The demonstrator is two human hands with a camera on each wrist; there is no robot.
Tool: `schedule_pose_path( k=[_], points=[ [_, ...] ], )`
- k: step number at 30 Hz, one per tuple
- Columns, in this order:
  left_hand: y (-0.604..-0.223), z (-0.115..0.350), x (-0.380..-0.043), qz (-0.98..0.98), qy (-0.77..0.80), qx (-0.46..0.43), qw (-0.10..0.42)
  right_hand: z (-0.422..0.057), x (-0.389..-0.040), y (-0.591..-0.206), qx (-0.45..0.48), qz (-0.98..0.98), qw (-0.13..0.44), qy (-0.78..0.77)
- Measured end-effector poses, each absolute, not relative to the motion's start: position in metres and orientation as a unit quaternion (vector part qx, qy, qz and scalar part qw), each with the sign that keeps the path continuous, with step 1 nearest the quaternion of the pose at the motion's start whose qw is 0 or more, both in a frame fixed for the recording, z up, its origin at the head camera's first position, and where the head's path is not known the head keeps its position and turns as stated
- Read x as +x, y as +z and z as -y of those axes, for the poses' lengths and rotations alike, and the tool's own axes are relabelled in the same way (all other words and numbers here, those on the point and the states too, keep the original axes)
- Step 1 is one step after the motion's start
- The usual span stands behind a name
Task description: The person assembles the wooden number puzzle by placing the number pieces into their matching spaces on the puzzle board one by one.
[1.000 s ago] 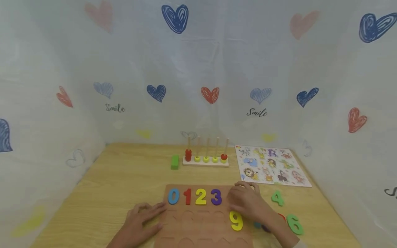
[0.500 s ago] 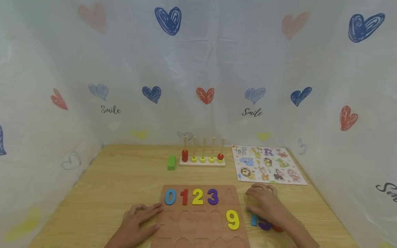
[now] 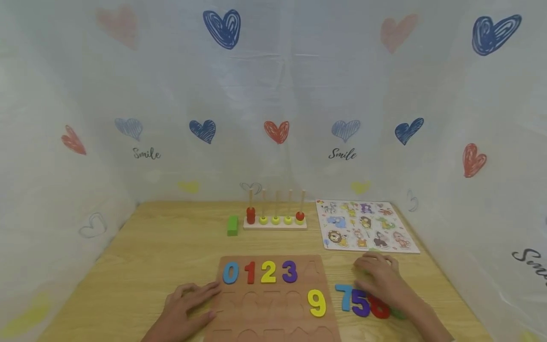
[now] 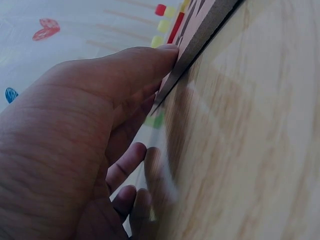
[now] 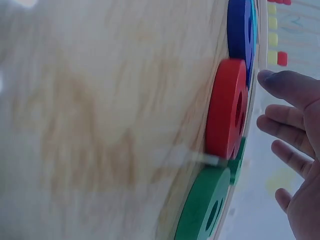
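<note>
A brown number board [image 3: 260, 285] bears a blue 0 [image 3: 230, 273], red 1 [image 3: 250, 273], yellow 2 [image 3: 268, 272] and purple 3 [image 3: 289, 271] along its top row. The yellow 9 [image 3: 316, 303] lies at the right of its second row. Against the board's left edge rests my left hand [image 3: 185, 306], thumb and fingers extended. My right hand [image 3: 382, 280] hovers, fingers apart, over loose number pieces. Below it lie a blue 7 [image 3: 344, 297], purple 5 [image 3: 361, 303], a red piece [image 5: 225, 110] and a green piece [image 5: 205, 202]. Another green piece [image 5: 237, 162] is mostly hidden.
Behind the board stand a bead-peg counter [image 3: 275, 223] and a green block [image 3: 232, 225]. An animal picture board [image 3: 366, 225] lies at the back right of the wooden table [image 3: 171, 247]. A heart-printed sheet [image 3: 239, 161] encloses the back and sides.
My right hand has moved right, off the board's top right corner, to over the loose numbers. The blue 7 and purple 5 have come into view. My left hand stays at the board's edge.
</note>
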State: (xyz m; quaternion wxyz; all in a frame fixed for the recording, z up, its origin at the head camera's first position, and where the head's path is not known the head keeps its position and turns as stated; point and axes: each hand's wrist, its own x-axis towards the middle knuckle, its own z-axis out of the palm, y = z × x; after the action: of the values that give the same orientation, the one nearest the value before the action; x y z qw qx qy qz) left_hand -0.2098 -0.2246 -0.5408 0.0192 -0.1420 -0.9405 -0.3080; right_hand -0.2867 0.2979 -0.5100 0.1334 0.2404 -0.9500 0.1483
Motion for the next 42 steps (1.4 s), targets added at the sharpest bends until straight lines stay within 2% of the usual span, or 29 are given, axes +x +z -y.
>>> schedule_pose_path(
  k=[18, 28, 42],
  points=[
    [-0.543, 0.227, -0.209, 0.933, -0.326, -0.147, 0.028, -0.325, -0.294, -0.509, 0.155, 0.977, 0.087, 0.115],
    [-0.539, 0.224, -0.207, 0.94, -0.312, -0.137, 0.028, -0.335, -0.297, -0.507, 0.165, 0.975, 0.059, 0.14],
    [-0.543, 0.227, -0.209, 0.94, -0.3, -0.155, 0.048, -0.33, -0.3, -0.507, 0.169, 0.978, 0.078, 0.093]
  ],
)
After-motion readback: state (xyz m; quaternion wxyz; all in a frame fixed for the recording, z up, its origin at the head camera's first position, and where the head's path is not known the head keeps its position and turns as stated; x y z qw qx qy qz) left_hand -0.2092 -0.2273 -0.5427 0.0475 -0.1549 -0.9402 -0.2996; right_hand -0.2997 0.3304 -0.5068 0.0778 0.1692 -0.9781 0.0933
